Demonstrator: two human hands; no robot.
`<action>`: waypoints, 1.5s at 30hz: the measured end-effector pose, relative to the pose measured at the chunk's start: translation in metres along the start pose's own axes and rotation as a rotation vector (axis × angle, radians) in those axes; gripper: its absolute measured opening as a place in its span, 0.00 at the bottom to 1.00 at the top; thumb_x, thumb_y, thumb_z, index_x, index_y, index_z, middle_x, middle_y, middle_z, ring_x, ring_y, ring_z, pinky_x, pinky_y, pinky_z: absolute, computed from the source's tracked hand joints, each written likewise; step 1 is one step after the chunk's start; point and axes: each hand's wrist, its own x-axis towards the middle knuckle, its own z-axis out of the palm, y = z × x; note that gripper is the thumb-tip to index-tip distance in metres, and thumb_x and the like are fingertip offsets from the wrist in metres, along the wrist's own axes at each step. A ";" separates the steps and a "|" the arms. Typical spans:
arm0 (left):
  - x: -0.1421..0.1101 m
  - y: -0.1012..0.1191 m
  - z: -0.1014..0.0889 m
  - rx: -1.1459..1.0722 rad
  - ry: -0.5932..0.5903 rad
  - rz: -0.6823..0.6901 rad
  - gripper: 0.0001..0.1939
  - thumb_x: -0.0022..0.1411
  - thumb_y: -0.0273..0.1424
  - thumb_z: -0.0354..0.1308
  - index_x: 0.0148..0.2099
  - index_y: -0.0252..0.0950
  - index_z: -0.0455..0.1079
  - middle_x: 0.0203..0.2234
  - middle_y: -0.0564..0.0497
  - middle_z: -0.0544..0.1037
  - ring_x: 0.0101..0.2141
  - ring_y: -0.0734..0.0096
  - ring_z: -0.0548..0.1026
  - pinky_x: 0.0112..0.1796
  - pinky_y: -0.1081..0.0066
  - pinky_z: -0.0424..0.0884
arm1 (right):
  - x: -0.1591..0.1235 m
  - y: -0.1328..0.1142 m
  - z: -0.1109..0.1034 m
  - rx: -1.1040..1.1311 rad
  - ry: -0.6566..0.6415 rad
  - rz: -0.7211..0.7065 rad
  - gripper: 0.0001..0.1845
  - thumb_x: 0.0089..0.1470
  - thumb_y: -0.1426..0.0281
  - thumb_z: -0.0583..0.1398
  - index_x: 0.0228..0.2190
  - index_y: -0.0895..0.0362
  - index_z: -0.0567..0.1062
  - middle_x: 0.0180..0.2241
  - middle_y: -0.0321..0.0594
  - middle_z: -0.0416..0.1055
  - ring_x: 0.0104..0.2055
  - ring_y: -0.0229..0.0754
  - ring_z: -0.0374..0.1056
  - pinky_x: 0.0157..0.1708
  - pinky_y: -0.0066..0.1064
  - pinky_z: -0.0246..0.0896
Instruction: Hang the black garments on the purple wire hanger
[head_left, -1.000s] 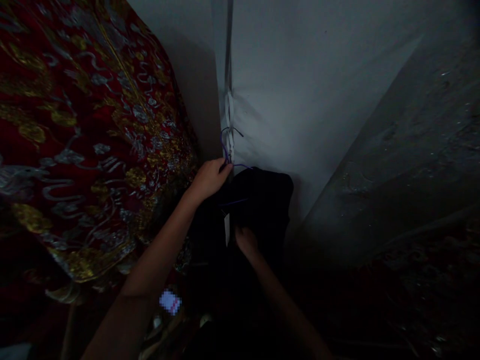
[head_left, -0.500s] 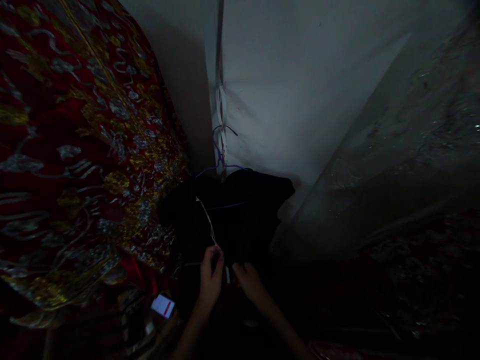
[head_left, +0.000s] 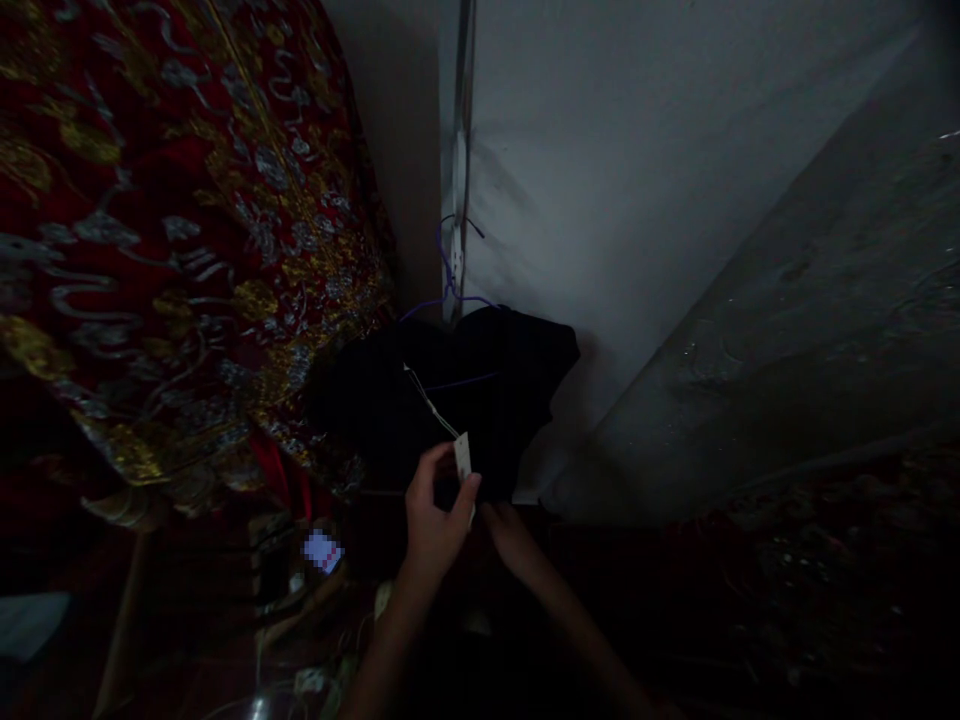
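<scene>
A dark garment (head_left: 517, 350) hangs on a thin purple hanger (head_left: 450, 285) against the wall. From its front, a pale string (head_left: 431, 402) runs down to a small white hang tag (head_left: 463, 455). My left hand (head_left: 442, 505) pinches this tag between thumb and fingers, in front of the garment. Just to the right and slightly lower is my right hand (head_left: 510, 535), its fingers curled near the tag's lower end. Darkness hides whether those fingers hold anything.
Red cloth with gold and silver embroidery (head_left: 285, 230) hangs close on the left. A pale wall (head_left: 637, 180) rises behind. On the right is a sheer, glittering fabric (head_left: 787, 330). A lit phone screen (head_left: 322, 550) shows at lower left, near a wooden stool-like frame (head_left: 124, 620).
The view has tilted, so the garment and hanger sit higher. My left hand has moved from the string to the tag, which now shows upright. My right hand stays close beside it.
</scene>
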 end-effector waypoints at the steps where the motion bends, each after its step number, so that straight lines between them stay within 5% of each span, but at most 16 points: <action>1: 0.001 0.006 0.005 0.057 0.032 0.064 0.21 0.65 0.36 0.60 0.58 0.41 0.64 0.53 0.42 0.71 0.54 0.57 0.71 0.54 0.57 0.68 | -0.003 0.001 0.000 -0.003 -0.010 -0.005 0.18 0.57 0.56 0.54 0.25 0.56 0.72 0.25 0.39 0.71 0.30 0.43 0.66 0.31 0.33 0.58; 4: 0.004 0.012 0.010 0.245 0.251 0.186 0.27 0.63 0.36 0.62 0.62 0.42 0.61 0.61 0.40 0.62 0.63 0.52 0.60 0.62 0.51 0.58 | -0.011 0.006 0.000 -0.037 -0.039 -0.028 0.20 0.57 0.55 0.54 0.23 0.55 0.71 0.23 0.37 0.69 0.29 0.42 0.65 0.30 0.32 0.57; 7: -0.004 -0.001 0.002 0.266 0.412 0.144 0.32 0.61 0.38 0.64 0.64 0.42 0.58 0.62 0.39 0.59 0.64 0.52 0.58 0.63 0.51 0.55 | -0.015 0.011 -0.001 -0.054 -0.123 -0.066 0.24 0.58 0.54 0.51 0.17 0.54 0.66 0.16 0.34 0.62 0.23 0.39 0.61 0.27 0.31 0.54; 10: -0.026 -0.026 -0.003 0.089 0.261 -0.067 0.27 0.66 0.40 0.57 0.65 0.42 0.58 0.58 0.41 0.67 0.58 0.56 0.68 0.58 0.56 0.65 | -0.017 0.008 0.000 -0.015 -0.155 -0.098 0.27 0.57 0.52 0.52 0.14 0.53 0.62 0.14 0.33 0.58 0.19 0.36 0.57 0.25 0.30 0.53; 13: -0.049 -0.049 0.001 -0.006 0.012 -0.253 0.17 0.67 0.38 0.53 0.55 0.40 0.69 0.48 0.44 0.77 0.50 0.57 0.75 0.50 0.60 0.72 | -0.017 -0.003 0.001 0.011 -0.151 -0.108 0.29 0.54 0.47 0.54 0.14 0.53 0.62 0.13 0.32 0.57 0.18 0.35 0.55 0.23 0.30 0.51; 17: -0.054 -0.058 0.006 -0.043 -0.205 -0.240 0.14 0.62 0.30 0.52 0.48 0.39 0.73 0.39 0.47 0.80 0.43 0.58 0.77 0.48 0.59 0.72 | -0.015 -0.020 0.002 0.018 -0.151 -0.143 0.33 0.51 0.40 0.55 0.13 0.54 0.64 0.11 0.32 0.56 0.16 0.35 0.54 0.22 0.30 0.51; 23: -0.025 -0.051 -0.007 0.006 -0.288 -0.163 0.07 0.59 0.25 0.52 0.35 0.38 0.71 0.30 0.49 0.77 0.35 0.63 0.75 0.41 0.64 0.71 | -0.011 -0.038 0.008 0.140 -0.196 -0.115 0.33 0.48 0.39 0.59 0.20 0.58 0.72 0.12 0.34 0.62 0.15 0.34 0.56 0.19 0.28 0.49; 27: -0.014 -0.063 -0.007 0.083 -0.277 -0.116 0.09 0.61 0.22 0.51 0.33 0.38 0.70 0.31 0.48 0.76 0.34 0.65 0.74 0.39 0.66 0.70 | 0.002 -0.081 0.002 0.249 -0.129 -0.174 0.30 0.45 0.42 0.64 0.21 0.59 0.75 0.11 0.34 0.64 0.13 0.32 0.55 0.15 0.26 0.45; 33: 0.003 -0.111 -0.001 0.210 -0.306 -0.133 0.07 0.63 0.20 0.53 0.36 0.34 0.71 0.33 0.46 0.77 0.36 0.65 0.75 0.39 0.67 0.70 | 0.017 -0.198 -0.010 0.423 0.089 -0.482 0.23 0.41 0.51 0.69 0.18 0.58 0.73 0.10 0.33 0.62 0.12 0.30 0.53 0.12 0.23 0.41; 36: 0.016 -0.124 -0.007 0.220 -0.326 -0.121 0.06 0.62 0.20 0.55 0.35 0.33 0.72 0.32 0.47 0.77 0.35 0.66 0.76 0.40 0.67 0.71 | 0.012 -0.221 0.001 0.412 0.082 -0.557 0.22 0.45 0.52 0.68 0.19 0.57 0.74 0.11 0.33 0.63 0.12 0.30 0.55 0.11 0.23 0.42; 40: 0.043 -0.093 -0.024 0.153 -0.280 -0.009 0.13 0.62 0.23 0.59 0.50 0.35 0.71 0.42 0.46 0.78 0.43 0.65 0.76 0.47 0.64 0.72 | 0.006 -0.208 0.017 0.391 0.050 -0.580 0.21 0.51 0.51 0.64 0.23 0.57 0.75 0.13 0.33 0.65 0.13 0.31 0.56 0.12 0.22 0.46; 42: 0.063 -0.057 -0.033 0.041 -0.166 0.143 0.24 0.66 0.27 0.57 0.63 0.37 0.62 0.47 0.45 0.76 0.46 0.66 0.76 0.50 0.63 0.72 | 0.003 -0.202 0.019 0.345 0.019 -0.610 0.20 0.53 0.52 0.63 0.24 0.57 0.75 0.13 0.32 0.66 0.13 0.31 0.58 0.13 0.22 0.49; 45: 0.103 0.000 -0.042 0.014 -0.087 0.404 0.24 0.71 0.30 0.51 0.67 0.41 0.58 0.45 0.46 0.77 0.44 0.68 0.76 0.49 0.64 0.71 | -0.003 -0.204 0.015 0.292 0.019 -0.679 0.19 0.56 0.56 0.61 0.23 0.57 0.75 0.13 0.32 0.66 0.13 0.32 0.60 0.14 0.23 0.51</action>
